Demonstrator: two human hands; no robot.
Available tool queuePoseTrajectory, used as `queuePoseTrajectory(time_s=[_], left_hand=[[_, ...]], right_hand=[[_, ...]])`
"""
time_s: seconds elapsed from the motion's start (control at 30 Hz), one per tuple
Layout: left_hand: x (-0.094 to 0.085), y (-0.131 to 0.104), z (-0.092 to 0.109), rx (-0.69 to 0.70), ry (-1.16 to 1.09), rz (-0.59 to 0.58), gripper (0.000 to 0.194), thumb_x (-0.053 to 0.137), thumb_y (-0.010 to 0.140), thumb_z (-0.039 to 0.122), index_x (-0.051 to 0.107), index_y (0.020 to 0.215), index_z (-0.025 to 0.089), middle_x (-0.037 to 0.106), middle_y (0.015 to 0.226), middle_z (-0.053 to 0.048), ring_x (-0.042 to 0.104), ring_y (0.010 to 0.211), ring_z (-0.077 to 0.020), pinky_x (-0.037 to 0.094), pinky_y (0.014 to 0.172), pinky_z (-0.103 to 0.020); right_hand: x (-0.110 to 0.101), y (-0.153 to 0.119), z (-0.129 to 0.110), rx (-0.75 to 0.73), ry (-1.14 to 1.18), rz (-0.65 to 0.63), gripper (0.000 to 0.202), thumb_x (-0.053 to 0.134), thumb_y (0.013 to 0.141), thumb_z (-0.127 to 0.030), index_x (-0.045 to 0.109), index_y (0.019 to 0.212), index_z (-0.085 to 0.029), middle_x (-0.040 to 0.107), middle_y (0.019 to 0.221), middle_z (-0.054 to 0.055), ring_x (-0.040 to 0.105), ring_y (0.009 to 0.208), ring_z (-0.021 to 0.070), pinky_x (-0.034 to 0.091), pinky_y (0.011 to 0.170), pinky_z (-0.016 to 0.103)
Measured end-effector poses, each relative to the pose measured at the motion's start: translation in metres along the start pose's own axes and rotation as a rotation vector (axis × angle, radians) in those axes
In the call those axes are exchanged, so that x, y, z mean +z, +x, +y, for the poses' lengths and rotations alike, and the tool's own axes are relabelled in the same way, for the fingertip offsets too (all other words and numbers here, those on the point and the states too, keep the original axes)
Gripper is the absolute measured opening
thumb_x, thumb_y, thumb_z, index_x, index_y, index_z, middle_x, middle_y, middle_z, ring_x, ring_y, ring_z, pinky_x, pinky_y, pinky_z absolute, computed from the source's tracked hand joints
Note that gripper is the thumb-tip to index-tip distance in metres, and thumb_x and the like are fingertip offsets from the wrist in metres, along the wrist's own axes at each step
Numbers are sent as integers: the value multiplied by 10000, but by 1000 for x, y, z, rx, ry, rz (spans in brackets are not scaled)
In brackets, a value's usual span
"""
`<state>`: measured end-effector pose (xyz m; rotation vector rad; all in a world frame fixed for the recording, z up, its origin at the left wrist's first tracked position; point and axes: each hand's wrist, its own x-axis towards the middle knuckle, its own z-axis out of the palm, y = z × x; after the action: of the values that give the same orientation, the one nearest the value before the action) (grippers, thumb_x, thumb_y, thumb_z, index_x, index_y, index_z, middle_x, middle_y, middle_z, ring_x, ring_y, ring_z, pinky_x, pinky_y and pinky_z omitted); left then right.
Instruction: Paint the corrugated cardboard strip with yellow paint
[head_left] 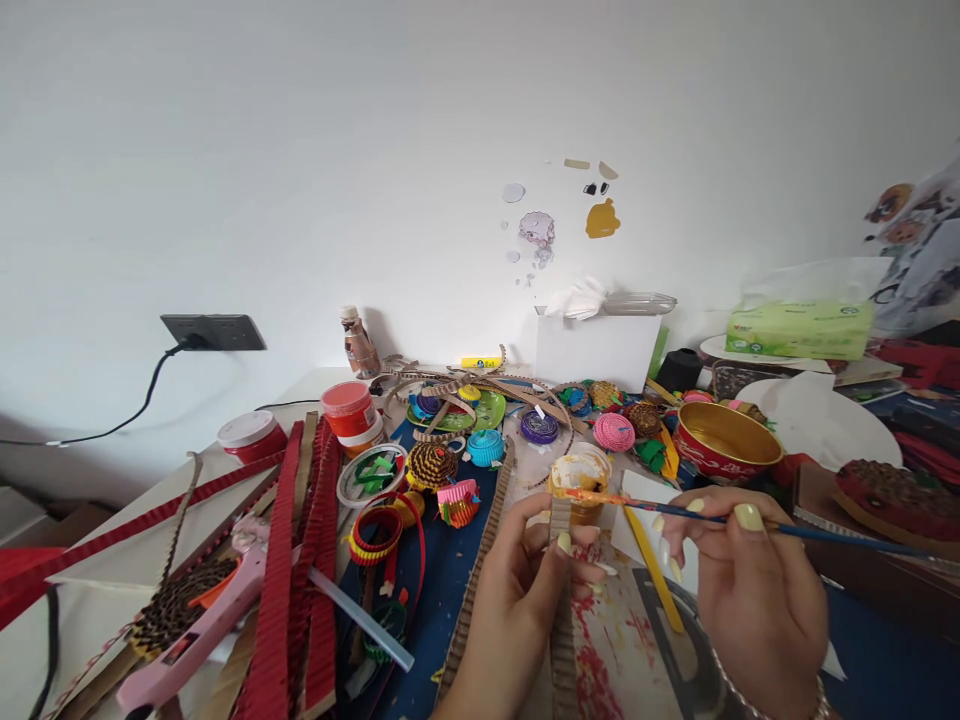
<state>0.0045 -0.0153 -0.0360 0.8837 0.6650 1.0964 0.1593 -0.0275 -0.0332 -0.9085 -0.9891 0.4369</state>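
In my left hand is a strip of brown corrugated cardboard, pinched between thumb and fingers near its upper end. My right hand grips a paintbrush with a blue handle and orange smears toward the tip. The brush's tip touches or lies just over the top of the strip; I cannot tell which. Right behind that spot stands a jar of yellow-orange paint with white and yellow smears on it. A yellow stick rests on the paint-stained surface between my hands.
Red corrugated strips, a pink glue gun and paint tubs crowd the left. Coiled cardboard pieces fill the middle. A gold-lined red tin and a tissue pack stand at right. A cable runs to the wall socket.
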Motion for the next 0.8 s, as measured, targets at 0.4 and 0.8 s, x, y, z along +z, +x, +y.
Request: queuePoseTrajectory(time_s=[0.4,0.8], left_hand=[[1,0,0,-9,-6,-8,297,641,800,328,488,1036,235,726,958,-56,704,748,-182,462,651,-260],[-1,1,-2,1,-11,-17,295,637,806,337,487,1038,234,727,966,-42,705,755,-167,455,679,-258]], right_hand=[[-1,3,-1,36,31,17,206,464,900,-288,588,764,-196,582,669,6,526,522,106,402,466,239],[-1,2,-1,-8,27,38,194,488,883,-294,600,761,-193,586,667,2,531,519,105,411,453,231]])
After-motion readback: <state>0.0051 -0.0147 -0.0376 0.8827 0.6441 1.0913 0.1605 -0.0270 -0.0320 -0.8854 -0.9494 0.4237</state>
